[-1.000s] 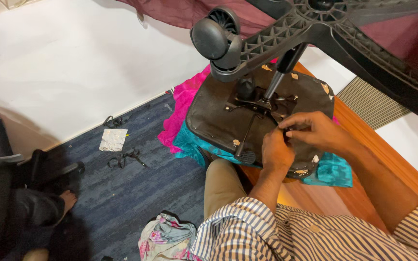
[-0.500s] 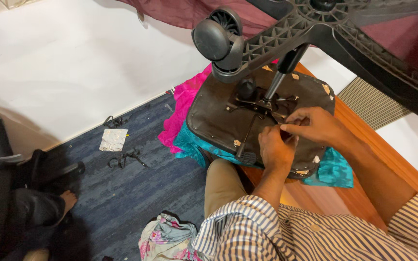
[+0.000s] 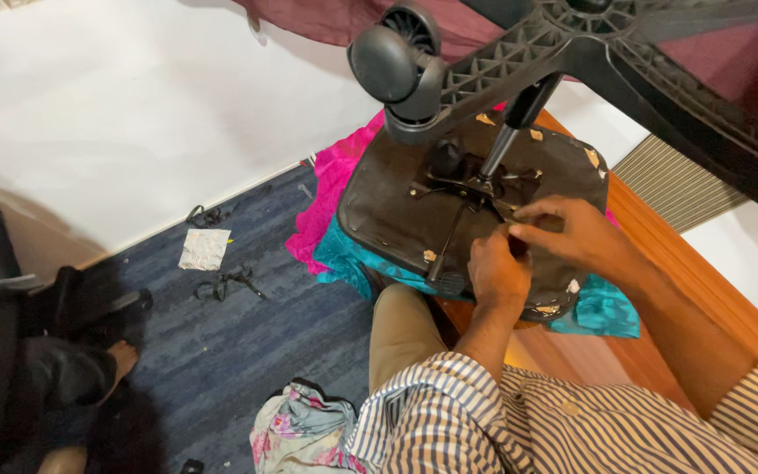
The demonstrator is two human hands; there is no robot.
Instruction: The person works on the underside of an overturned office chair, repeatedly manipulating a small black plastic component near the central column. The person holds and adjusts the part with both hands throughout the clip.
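Head view: caster [image 3: 394, 60] looms above both hands [image 3: 537, 250], pink cloth [image 3: 331, 206] beneath seat [image 3: 388, 206]

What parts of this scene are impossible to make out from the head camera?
- Whatever the left hand and right hand pinch: the fingers cover it.
- The seat mechanism's right side: hidden behind both hands.
- The chair base: cut off by the top and right edges; only one caster shows.
- The small dark bits on the carpet: too small to identify.
- The dark chair at the left edge: cut off.
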